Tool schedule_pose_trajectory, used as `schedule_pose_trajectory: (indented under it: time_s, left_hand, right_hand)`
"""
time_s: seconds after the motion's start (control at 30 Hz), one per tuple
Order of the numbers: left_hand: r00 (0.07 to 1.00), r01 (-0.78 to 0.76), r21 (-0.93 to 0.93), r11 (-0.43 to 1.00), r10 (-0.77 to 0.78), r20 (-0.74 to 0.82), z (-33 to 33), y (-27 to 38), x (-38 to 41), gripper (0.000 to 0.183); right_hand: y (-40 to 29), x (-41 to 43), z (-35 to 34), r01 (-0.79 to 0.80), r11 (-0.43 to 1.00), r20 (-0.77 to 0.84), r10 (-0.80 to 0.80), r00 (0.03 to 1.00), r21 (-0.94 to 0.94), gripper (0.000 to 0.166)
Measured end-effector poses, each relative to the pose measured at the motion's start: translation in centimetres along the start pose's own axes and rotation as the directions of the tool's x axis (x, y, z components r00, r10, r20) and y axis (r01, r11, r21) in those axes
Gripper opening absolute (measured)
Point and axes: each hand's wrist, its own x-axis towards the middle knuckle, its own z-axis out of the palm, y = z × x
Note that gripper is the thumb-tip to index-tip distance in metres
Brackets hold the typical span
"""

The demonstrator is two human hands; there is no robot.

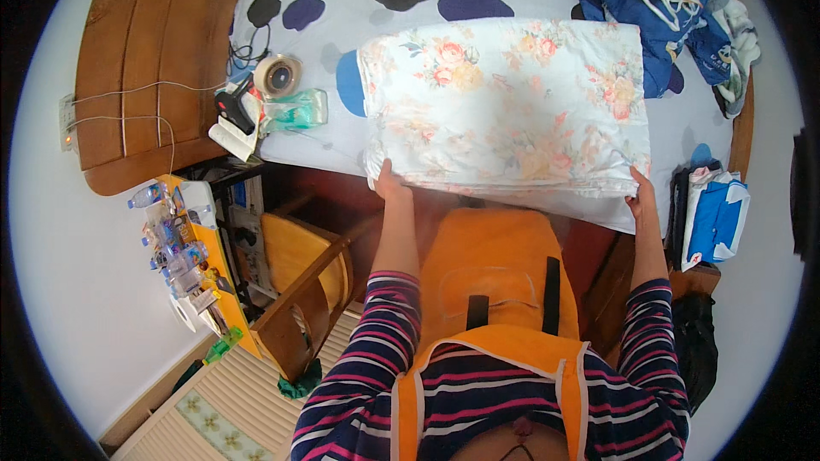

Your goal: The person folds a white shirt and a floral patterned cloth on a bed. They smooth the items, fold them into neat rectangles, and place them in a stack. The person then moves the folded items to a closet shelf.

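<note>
A folded white cloth (487,115) with a print of pink and yellow flowers lies across the near edge of a bed (307,153). My left hand (391,184) grips its near left corner, thumb on top and the other fingers hidden beneath. At the near right corner, my right hand (639,193) pinches the cloth the same way, with its thumb over the layers. Several fold layers show along the near edge between the hands. The cloth looks mostly flat, with light wrinkles near the corners.
Clothes (679,6) are heaped at the bed's far right. A tape roll (279,77), a black handheld device (236,105) and a green plastic packet (295,110) lie at left. Folded blue packaging (714,221) sits at right. A wooden chair (307,307) and bottle-laden table (224,282) stand at left.
</note>
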Motion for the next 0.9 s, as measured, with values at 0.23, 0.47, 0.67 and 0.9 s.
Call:
schedule_pose_trajectory:
  time_s: [0.23,0.47,0.67,0.9]
  left_hand:
    - [0.846,-0.227,-0.028,0.973,0.211,0.489,14.0,17.3,2.2,0.031]
    - [0.653,-0.343,-0.103,0.934,0.316,0.689,14.8,31.3,-9.5,0.048]
    - [0.766,-0.23,-0.175,0.957,0.289,0.574,4.7,24.5,-6.6,0.047]
    - [0.907,0.414,0.341,0.844,-0.354,-0.227,-7.3,7.6,4.7,0.054]
  right_hand:
    - [-17.7,-4.0,10.2,0.424,0.832,0.168,-0.504,0.847,0.358,0.032]
    - [-24.6,-17.2,7.2,0.595,0.661,0.122,-0.709,0.694,0.458,0.04]
    - [-10.5,-16.4,3.2,0.602,0.752,-0.035,-0.617,0.786,0.267,0.058]
    - [11.4,0.1,-4.4,0.036,0.679,-0.243,-0.312,0.918,-0.733,0.046]
